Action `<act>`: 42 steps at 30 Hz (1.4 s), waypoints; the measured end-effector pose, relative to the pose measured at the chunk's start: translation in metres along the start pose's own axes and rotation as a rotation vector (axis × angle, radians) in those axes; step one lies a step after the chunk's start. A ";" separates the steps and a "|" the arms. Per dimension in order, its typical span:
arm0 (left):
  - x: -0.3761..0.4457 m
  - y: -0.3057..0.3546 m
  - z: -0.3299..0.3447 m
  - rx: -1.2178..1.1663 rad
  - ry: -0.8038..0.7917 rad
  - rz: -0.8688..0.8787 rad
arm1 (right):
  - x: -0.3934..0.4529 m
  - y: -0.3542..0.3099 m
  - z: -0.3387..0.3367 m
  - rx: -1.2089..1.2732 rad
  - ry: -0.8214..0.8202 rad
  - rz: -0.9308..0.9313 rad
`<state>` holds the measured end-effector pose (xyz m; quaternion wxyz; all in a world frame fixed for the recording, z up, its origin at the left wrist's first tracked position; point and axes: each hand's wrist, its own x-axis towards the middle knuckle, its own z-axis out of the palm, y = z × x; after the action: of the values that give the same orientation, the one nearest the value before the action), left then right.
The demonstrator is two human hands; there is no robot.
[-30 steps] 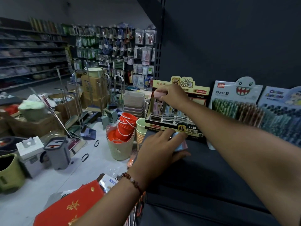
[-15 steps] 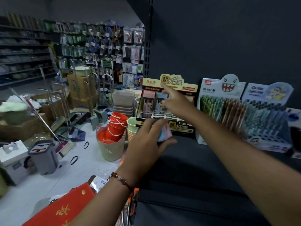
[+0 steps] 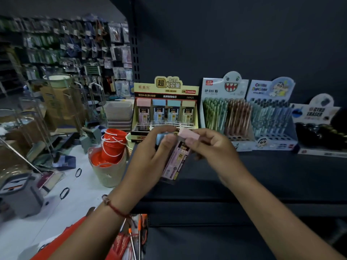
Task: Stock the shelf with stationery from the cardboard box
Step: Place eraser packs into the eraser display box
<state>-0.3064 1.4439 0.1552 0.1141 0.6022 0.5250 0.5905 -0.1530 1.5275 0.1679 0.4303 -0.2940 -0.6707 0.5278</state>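
The right hand (image 3: 210,147) has come back, joining the left hand (image 3: 150,152) gripping pink-capped lead cases (image 3: 176,158).

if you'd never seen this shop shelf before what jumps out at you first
Front and centre, the left hand and right hand together hold a small stack of lead cases, a pink-capped case on top. Behind them on the dark shelf stands the yellow display box with four pastel cases in a row, pen displays to its right.

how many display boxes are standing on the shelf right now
4, in a row: the lead refill box at left, then the monster pen box, the cartoon pen box, and the eraser box, which the right edge may partly hide.
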 end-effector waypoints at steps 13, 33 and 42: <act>-0.023 -0.041 -0.031 0.931 -0.213 0.490 | 0.077 -0.053 0.022 0.014 0.086 -0.163; -0.028 -0.044 -0.039 0.909 -0.202 0.482 | 0.171 -0.011 0.091 -0.599 -0.065 -0.351; -0.027 -0.045 -0.039 0.928 -0.180 0.475 | 0.176 -0.005 0.102 -0.789 -0.208 -0.363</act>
<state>-0.3550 1.4233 0.1157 -0.2569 0.7401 0.5684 0.2515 -0.3236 1.6289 0.2124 0.3010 -0.2584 -0.9013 0.1741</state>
